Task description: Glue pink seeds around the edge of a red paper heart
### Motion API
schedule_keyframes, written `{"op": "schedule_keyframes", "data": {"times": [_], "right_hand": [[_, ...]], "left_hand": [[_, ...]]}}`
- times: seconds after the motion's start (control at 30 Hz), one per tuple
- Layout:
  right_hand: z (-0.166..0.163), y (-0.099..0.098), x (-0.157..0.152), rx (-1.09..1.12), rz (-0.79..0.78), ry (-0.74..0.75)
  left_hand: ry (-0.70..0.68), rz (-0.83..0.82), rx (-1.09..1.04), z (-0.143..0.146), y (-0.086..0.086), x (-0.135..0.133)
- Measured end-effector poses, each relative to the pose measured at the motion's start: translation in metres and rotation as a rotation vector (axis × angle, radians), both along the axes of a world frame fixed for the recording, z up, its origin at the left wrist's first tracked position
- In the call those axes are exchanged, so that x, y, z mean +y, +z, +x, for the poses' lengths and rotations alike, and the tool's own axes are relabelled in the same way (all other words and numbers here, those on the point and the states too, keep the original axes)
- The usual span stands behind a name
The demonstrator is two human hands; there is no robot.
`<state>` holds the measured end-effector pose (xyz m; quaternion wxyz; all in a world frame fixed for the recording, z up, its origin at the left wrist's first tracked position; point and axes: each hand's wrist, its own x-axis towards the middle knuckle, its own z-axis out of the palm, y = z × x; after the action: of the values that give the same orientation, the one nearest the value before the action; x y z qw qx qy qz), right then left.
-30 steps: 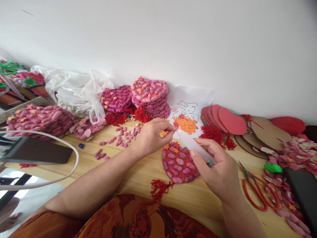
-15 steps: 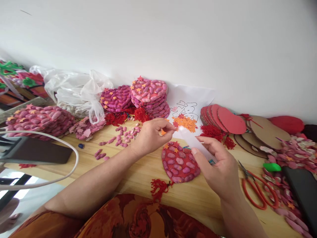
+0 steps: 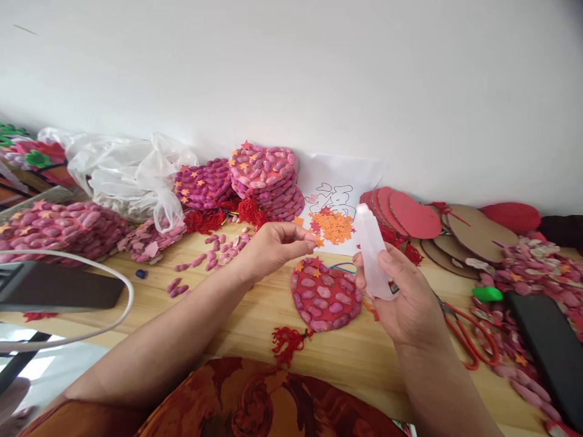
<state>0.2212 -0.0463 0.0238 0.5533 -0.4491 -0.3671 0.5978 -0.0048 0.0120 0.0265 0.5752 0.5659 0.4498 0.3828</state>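
Observation:
My left hand (image 3: 273, 246) is pinched shut on a small orange paper star (image 3: 319, 242), held just above the upper edge of a red disc covered with pink peanut shells (image 3: 324, 294) lying on the wooden table (image 3: 255, 328). My right hand (image 3: 407, 297) grips a translucent white glue bottle (image 3: 371, 252), upright now with its tip pointing up, to the right of the disc. A red tassel (image 3: 286, 340) hangs from the disc's lower left. A pile of orange and red paper stars (image 3: 334, 227) sits on a white sheet (image 3: 341, 182) just behind the hands.
Stacks of finished shell discs (image 3: 266, 176) stand against the wall, more at far left (image 3: 59, 221). A clear plastic bag (image 3: 127, 170), loose pink shells (image 3: 218, 252), red and cardboard discs (image 3: 423, 218), red scissors (image 3: 467, 340), a green cap (image 3: 487, 294) and dark devices (image 3: 59, 285) lie around.
My right hand has swung the glue bottle from pointing at the star in my left fingers to upright and drawn it away to the right. The left hand stays pinched on the star.

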Motion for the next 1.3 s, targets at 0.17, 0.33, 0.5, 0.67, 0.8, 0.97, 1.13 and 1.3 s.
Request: {"op": "schedule_keyframes", "data": {"times": [0.17, 0.33, 0.5, 0.67, 0.8, 0.97, 1.13, 1.3], "right_hand": [[-0.002, 0.002, -0.001, -0.003, -0.016, 0.006], [-0.004, 0.003, -0.003, 0.058, -0.036, 0.000], [-0.004, 0.001, -0.002, 0.070, -0.031, 0.014], [-0.004, 0.000, -0.002, 0.102, -0.049, 0.026], [-0.005, 0.000, -0.002, 0.089, -0.024, 0.038], [-0.005, 0.001, -0.002, 0.100, -0.062, 0.007], [-0.005, 0.001, -0.004, 0.081, -0.052, 0.034], [-0.005, 0.002, -0.004, 0.070, -0.044, 0.041]], "left_hand": [[-0.045, 0.082, 0.175, -0.004, 0.000, -0.010], [-0.016, 0.123, 0.269, -0.014, -0.007, -0.018], [-0.048, 0.743, 0.516, -0.020, -0.016, -0.029], [-0.186, 1.254, 0.863, -0.024, -0.022, -0.047], [-0.229, 1.343, 0.922, -0.026, -0.023, -0.054], [-0.185, 1.324, 1.007, -0.036, -0.024, -0.055], [-0.197, 1.307, 1.053, -0.049, -0.032, -0.057], [-0.210, 1.330, 1.047, -0.050, -0.037, -0.057]]}}
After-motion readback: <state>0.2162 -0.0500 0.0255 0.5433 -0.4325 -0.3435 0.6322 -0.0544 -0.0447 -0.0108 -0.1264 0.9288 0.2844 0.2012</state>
